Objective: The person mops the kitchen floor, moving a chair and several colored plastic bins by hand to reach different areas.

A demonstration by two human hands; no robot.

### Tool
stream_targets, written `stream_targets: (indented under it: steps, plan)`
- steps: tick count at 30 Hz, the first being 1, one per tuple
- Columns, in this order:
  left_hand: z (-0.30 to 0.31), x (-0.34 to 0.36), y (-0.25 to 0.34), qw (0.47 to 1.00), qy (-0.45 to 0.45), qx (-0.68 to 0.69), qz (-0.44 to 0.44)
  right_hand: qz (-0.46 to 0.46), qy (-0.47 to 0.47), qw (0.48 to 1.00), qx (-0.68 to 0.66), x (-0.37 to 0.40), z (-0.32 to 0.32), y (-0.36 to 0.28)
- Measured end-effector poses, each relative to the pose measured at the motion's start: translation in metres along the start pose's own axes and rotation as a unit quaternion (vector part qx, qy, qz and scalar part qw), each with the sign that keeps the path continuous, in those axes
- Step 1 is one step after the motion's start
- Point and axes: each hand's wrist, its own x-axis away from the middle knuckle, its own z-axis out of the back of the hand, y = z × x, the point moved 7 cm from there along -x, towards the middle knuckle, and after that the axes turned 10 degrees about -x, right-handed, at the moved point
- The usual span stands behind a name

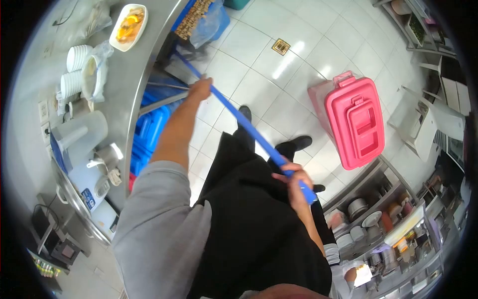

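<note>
A long blue handle, like that of a broom or mop, slants across the middle of the view. My left hand is closed around its upper part, with the arm stretched forward. Closer to my body, my right hand wraps around the handle near its lower end. The handle's far end reaches low beside the steel counter, where a dark, blurred shape makes its head hard to make out. Beneath the handle are the white floor tiles and my dark shoes.
A pink lidded bin stands on the floor at right. The steel counter at left carries a dish of food and stacked white cups. Blue containers sit under it. Shelves with pots and another person's hand are at lower right.
</note>
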Motion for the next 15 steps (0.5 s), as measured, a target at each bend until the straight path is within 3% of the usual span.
stream_targets:
  steps: [1, 3, 5, 7, 9, 11, 15]
  plan:
    - [0.006, 0.010, -0.014, 0.999, 0.006, 0.044, 0.013, 0.026, -0.076, 0.993, 0.081, -0.004, -0.025, -0.017]
    - [0.022, 0.017, 0.010, 0.998, 0.015, 0.036, 0.041, 0.059, -0.109, 0.979, 0.163, -0.003, -0.022, -0.046]
    - [0.020, 0.028, 0.050, 0.997, 0.044, 0.039, 0.055, 0.038, -0.046, 0.987, 0.151, 0.003, 0.006, -0.080]
    - [0.042, 0.045, 0.117, 0.999, -0.022, 0.001, 0.032, 0.053, -0.004, 0.983, 0.175, 0.011, 0.037, -0.132]
    - [0.048, 0.066, 0.183, 1.000, -0.004, 0.021, 0.011, 0.098, -0.048, 0.974, 0.197, 0.026, 0.069, -0.189]
    - [0.056, 0.082, 0.250, 0.999, 0.005, 0.052, -0.005, 0.108, 0.004, 0.982, 0.152, 0.049, 0.102, -0.236]
    - [0.073, 0.119, 0.398, 0.985, 0.034, 0.044, -0.163, 0.168, 0.061, 0.975, 0.132, 0.122, 0.151, -0.345]
